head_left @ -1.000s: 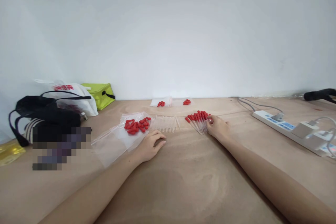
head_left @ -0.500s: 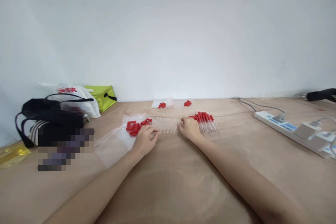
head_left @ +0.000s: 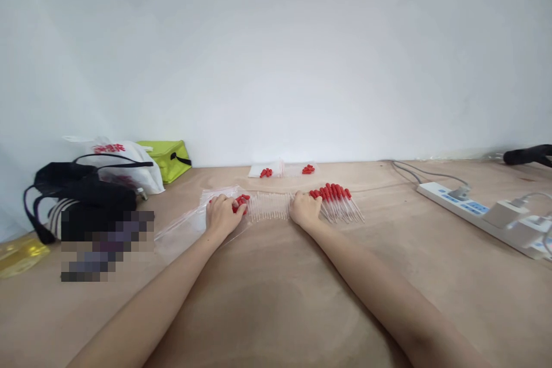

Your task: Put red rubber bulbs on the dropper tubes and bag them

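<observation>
My left hand (head_left: 224,215) lies over the loose red bulbs (head_left: 241,202) on a clear plastic bag (head_left: 179,234), its fingers bent down and partly hidden. Between my hands a row of thin clear tubes (head_left: 269,206) lies on the table. My right hand (head_left: 305,208) is closed at the right end of that row; what its fingers pinch, if anything, is too small to name. Just right of it, several tubes with red bulbs on their ends (head_left: 340,201) lie side by side.
Two small bags with red bulbs (head_left: 266,173) lie near the wall. At left are a black bag (head_left: 95,201), a white plastic bag (head_left: 129,164), a lime-green bag (head_left: 166,161) and a yellow packet (head_left: 21,256). A white power strip (head_left: 478,214) with plugs stands at right.
My left hand has moved left and now covers much of the red bulb pile. My right hand has shifted slightly left, uncovering more of the bulb-tipped tubes.
</observation>
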Demonstrator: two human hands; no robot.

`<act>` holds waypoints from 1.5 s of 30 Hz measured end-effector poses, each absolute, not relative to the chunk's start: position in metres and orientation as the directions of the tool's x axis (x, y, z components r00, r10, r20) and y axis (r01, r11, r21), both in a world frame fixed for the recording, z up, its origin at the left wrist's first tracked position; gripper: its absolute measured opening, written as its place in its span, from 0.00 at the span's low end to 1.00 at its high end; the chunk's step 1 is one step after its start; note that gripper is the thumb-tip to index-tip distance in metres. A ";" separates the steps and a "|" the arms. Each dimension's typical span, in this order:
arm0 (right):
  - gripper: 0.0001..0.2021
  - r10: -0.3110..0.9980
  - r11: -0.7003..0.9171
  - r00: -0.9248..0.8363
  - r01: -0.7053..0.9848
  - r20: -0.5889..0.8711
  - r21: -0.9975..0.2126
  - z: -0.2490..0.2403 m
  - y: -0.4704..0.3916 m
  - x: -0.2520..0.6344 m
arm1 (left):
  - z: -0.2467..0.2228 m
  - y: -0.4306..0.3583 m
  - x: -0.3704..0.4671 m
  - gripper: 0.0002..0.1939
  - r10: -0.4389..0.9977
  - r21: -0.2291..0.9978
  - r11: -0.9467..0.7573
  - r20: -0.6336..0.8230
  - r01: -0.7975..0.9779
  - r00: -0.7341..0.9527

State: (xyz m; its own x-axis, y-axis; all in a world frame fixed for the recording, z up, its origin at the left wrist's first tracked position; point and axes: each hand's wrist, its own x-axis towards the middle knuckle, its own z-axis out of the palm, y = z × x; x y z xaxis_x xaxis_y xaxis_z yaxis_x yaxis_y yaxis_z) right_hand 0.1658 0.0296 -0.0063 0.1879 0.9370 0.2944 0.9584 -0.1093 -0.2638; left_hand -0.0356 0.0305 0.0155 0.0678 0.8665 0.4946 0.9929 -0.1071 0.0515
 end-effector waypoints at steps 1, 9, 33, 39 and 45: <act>0.12 0.935 -0.111 0.188 0.961 0.300 -0.255 -0.007 0.030 0.165 | 0.015 0.030 -0.036 0.14 0.864 0.053 -0.107 0.500 0.993 0.067; 0.12 0.922 -0.068 0.155 0.967 0.354 -0.245 -0.008 0.019 0.174 | 0.020 0.018 -0.034 0.10 0.764 0.124 -0.187 0.642 0.974 0.065; 0.13 0.841 0.316 -0.158 0.919 0.517 -0.234 -0.022 -0.039 0.236 | 0.004 -0.028 0.012 0.05 0.766 0.452 -0.643 0.374 0.618 0.523; 0.12 0.792 0.472 -0.247 0.829 0.559 -0.302 -0.020 -0.045 0.231 | 0.003 -0.032 0.012 0.05 0.805 0.533 -0.592 0.349 0.605 0.480; 0.11 0.743 0.602 -0.413 0.757 0.526 -0.256 -0.013 -0.055 0.221 | 0.003 -0.031 0.014 0.09 0.765 0.537 -0.635 0.336 0.555 0.550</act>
State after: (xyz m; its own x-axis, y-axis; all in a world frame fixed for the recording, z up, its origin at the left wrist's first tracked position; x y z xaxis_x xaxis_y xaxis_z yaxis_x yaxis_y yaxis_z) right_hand 0.2205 -0.0546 -0.0134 -0.4132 0.7434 0.5260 0.7567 0.6016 -0.2559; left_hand 0.0136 -0.0314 0.0032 0.5503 0.7645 0.3357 0.5552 -0.6353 0.5368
